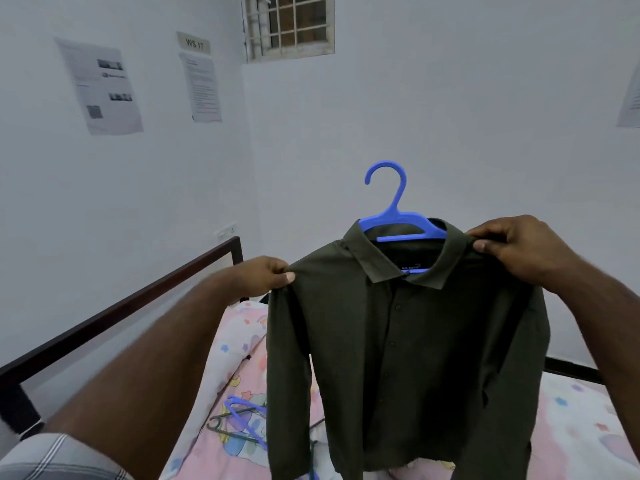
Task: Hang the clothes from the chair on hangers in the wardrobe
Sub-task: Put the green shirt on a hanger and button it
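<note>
A dark olive long-sleeved shirt (405,358) hangs in front of me on a blue plastic hanger (394,206), whose hook sticks up above the collar. My left hand (266,277) pinches the shirt's left shoulder. My right hand (512,251) grips the right shoulder beside the collar. The shirt is held up over the bed, buttoned, with its sleeves hanging straight down. No chair or wardrobe is in view.
Below lies a bed with a pink patterned cover (581,417) and a dark frame (138,299). Spare hangers, blue and dark green (239,420), rest on the cover at lower left. White walls with taped papers (100,84) and a barred window (289,26) stand behind.
</note>
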Available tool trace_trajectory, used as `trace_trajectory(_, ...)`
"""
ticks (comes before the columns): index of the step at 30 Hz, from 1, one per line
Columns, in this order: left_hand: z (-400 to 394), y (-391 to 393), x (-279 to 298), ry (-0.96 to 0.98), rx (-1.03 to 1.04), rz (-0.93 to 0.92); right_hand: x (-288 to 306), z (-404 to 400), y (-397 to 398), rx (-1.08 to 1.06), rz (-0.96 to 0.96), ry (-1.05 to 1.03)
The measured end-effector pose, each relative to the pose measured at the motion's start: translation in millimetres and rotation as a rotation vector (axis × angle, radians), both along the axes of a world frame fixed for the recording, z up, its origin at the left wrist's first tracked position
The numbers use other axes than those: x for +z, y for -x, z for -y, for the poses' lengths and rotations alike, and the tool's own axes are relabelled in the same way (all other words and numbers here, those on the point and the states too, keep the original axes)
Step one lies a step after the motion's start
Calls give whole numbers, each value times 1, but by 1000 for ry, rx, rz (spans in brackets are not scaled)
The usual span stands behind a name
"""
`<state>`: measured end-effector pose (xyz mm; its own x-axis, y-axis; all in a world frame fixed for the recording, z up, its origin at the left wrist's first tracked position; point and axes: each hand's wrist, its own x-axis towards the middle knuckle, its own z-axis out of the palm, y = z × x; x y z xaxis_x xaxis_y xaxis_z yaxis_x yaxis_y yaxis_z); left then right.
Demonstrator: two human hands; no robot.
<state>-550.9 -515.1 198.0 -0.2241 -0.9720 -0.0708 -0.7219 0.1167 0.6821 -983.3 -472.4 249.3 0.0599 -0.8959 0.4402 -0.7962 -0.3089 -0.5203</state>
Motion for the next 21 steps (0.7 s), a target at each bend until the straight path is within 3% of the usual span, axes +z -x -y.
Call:
trace_trajectory(4,3,-5,-6,90,116,-95,-2,-1,10,-11,19,-12)
trace_trajectory(8,10,0,0,328,281,-298,-4,-5,16,-32,-25,-36)
trace_trajectory(12,4,8,15,499,244,-512,-9,-8,19,-58,-32,-51)
trace_trajectory(14,1,3,14,468,192,-471,-10,-9,21,-76,39,-19)
trace_trajectory(17,0,-8,-2,348,179,-229,-10,-11,23,-96,66,30)
trace_trajectory(21,6,-1,-8,366,235,-256,-9,-11,18,-95,62,59)
